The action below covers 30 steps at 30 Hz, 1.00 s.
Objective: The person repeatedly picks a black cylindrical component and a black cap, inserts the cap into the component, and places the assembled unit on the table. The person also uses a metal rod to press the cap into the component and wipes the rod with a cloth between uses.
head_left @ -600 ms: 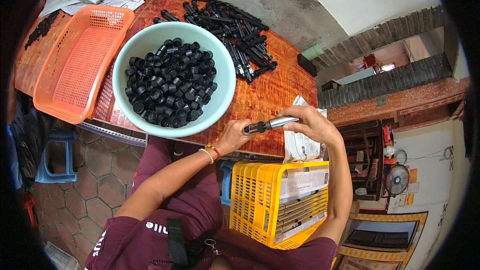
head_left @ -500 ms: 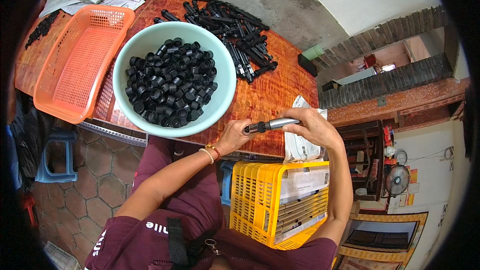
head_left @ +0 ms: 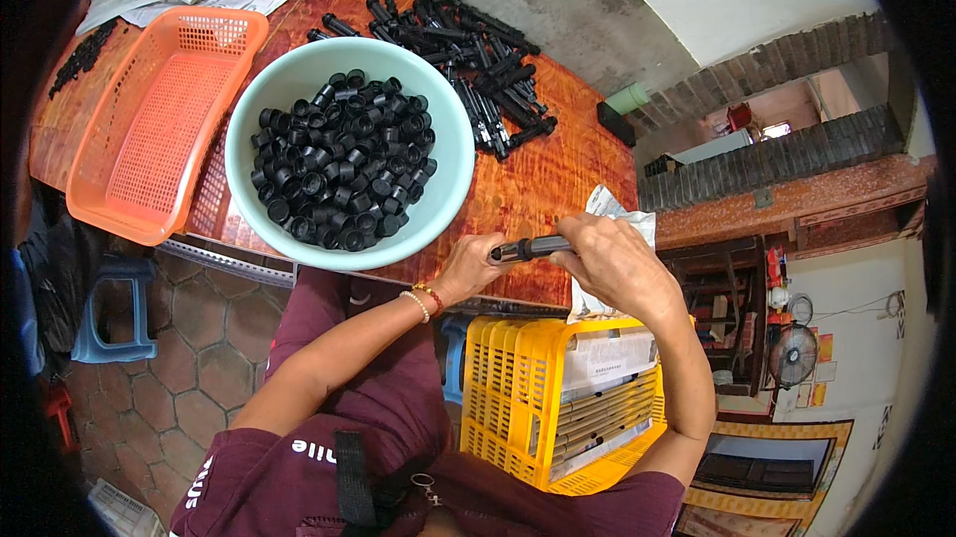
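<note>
Over the near edge of the table, my left hand (head_left: 470, 268) grips one end of a dark tube-shaped part (head_left: 535, 248). My right hand (head_left: 619, 266) is closed round its other end, so the part lies roughly level between the two hands. A pale green basin (head_left: 456, 159) stands just beyond my left hand, holding many short black caps (head_left: 344, 164). Behind it, a heap of long black tube parts (head_left: 478, 54) is spread across the far table.
An orange mesh basket (head_left: 164, 119) sits left on the reddish wooden table (head_left: 538, 179). A yellow crate (head_left: 513, 408) with layered cardboard stands below my right arm. A white plastic bag (head_left: 597, 298) lies at the table's right edge. A blue stool (head_left: 115, 308) is at left.
My right hand has turned over, with its back now facing up and its grip moved along the part. The part's silvery look has turned dark. My left hand has barely moved.
</note>
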Each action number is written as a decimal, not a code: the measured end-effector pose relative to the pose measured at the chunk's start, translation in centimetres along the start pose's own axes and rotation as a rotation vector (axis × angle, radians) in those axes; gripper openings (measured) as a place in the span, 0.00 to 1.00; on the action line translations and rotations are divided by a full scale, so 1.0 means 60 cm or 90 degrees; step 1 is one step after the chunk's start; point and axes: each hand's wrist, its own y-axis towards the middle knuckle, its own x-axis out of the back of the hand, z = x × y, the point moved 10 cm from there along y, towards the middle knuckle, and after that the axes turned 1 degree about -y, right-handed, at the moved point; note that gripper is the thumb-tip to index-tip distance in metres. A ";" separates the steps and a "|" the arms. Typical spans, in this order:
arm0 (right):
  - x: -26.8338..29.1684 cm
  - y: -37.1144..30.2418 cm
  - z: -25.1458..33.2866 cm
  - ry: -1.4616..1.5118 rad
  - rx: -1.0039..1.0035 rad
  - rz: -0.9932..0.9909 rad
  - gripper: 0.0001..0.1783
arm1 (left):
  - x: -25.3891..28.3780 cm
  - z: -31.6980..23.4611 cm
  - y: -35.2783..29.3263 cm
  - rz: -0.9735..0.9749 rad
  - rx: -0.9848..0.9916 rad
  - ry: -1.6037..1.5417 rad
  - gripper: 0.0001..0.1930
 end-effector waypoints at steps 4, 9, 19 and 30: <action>-0.005 0.000 0.016 -0.027 0.022 0.010 0.12 | -0.005 0.001 -0.001 0.011 0.000 0.002 0.14; -0.005 0.004 0.023 -0.055 0.040 0.011 0.13 | -0.005 -0.004 -0.001 0.033 -0.006 -0.013 0.15; -0.006 0.016 0.015 -0.066 0.008 -0.023 0.15 | -0.007 0.004 -0.003 0.077 0.023 -0.083 0.13; -0.011 0.008 -0.015 0.011 -0.190 -0.037 0.23 | -0.007 -0.005 -0.010 0.056 -0.002 0.013 0.12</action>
